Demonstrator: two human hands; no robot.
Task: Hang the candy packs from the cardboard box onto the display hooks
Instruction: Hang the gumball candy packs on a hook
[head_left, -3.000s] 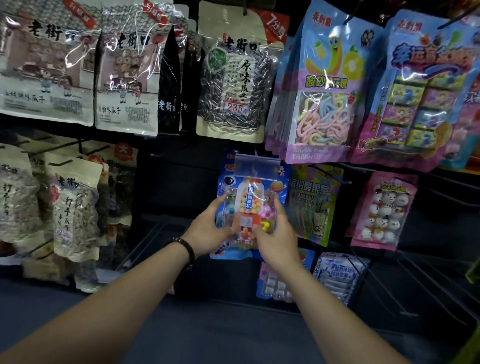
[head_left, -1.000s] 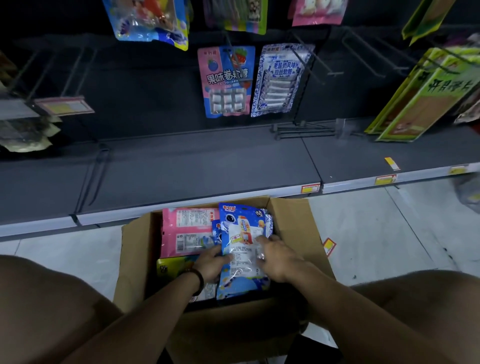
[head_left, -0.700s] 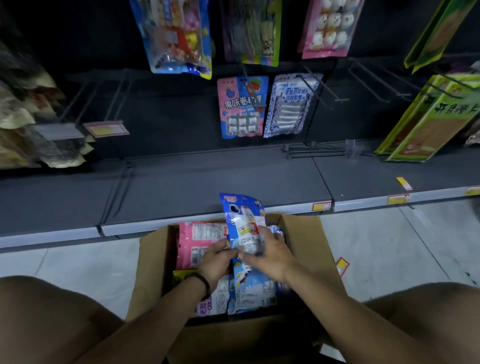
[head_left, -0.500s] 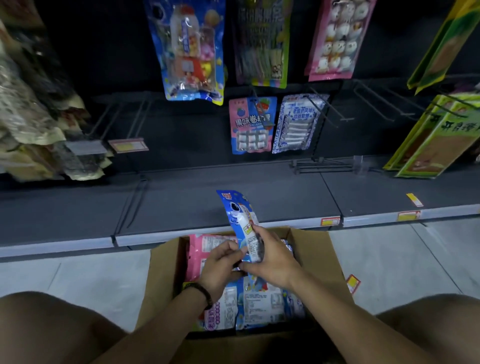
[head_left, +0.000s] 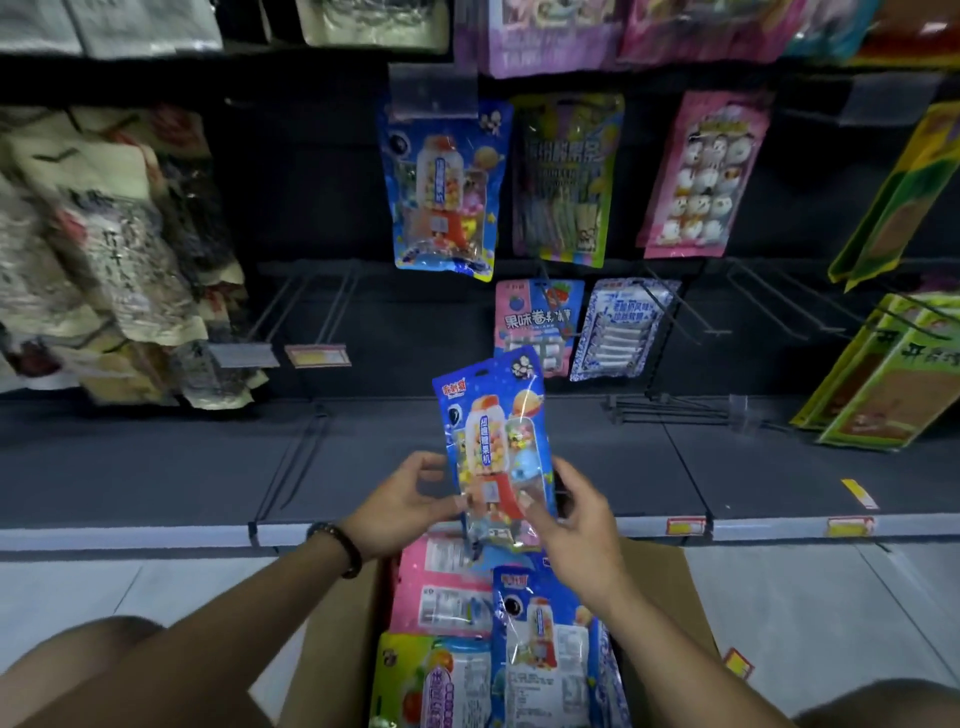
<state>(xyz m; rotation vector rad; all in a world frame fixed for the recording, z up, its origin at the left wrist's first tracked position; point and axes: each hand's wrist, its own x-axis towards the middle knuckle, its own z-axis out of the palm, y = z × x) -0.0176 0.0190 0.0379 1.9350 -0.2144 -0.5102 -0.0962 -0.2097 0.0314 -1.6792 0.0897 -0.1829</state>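
Observation:
I hold a blue candy pack (head_left: 493, 441) with a gumball-machine picture upright in front of the bottom shelf. My left hand (head_left: 402, 501) pinches its lower left edge and my right hand (head_left: 576, 525) grips its lower right side. Below my hands the cardboard box (head_left: 660, 577) holds more packs: a pink one (head_left: 441, 587), another blue one (head_left: 545, 649) and a green-yellow one (head_left: 415, 680). A matching blue pack (head_left: 441, 187) hangs from a display hook above.
Bare wire hooks (head_left: 306, 306) stick out left of the hung blue pack, and more hooks (head_left: 769, 301) at the right. Seed bags (head_left: 104, 249) hang at the left, a pink marshmallow pack (head_left: 706, 176) and green packs (head_left: 893, 364) at the right. The grey bottom shelf (head_left: 156, 467) runs below.
Both hands lifted the blue pack out of the box and turned its front toward me. My view tilted up from the box to the hooks.

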